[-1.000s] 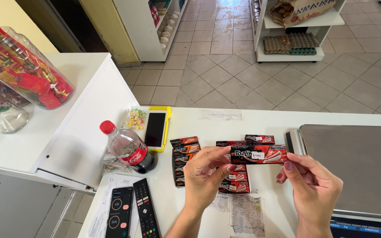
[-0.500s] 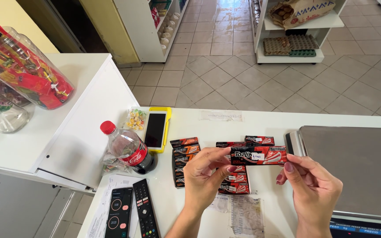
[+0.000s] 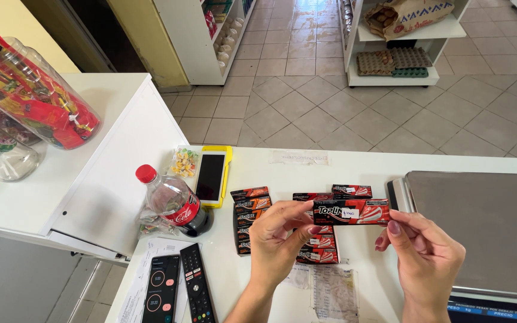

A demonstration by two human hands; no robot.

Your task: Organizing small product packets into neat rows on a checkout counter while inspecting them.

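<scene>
Both hands hold one long red-and-black toothpaste box level above the white counter. My left hand pinches its left end and my right hand pinches its right end. A small white price sticker sits on the box's front. Under the hands lie several more of the same boxes: one stack to the left, another stack below the held box, and one box just behind it.
A soda bottle with a red cap stands at the left, beside a phone on a yellow terminal and a candy bag. A remote and another phone lie near the front edge. A steel scale platform fills the right. Candy jars sit far left.
</scene>
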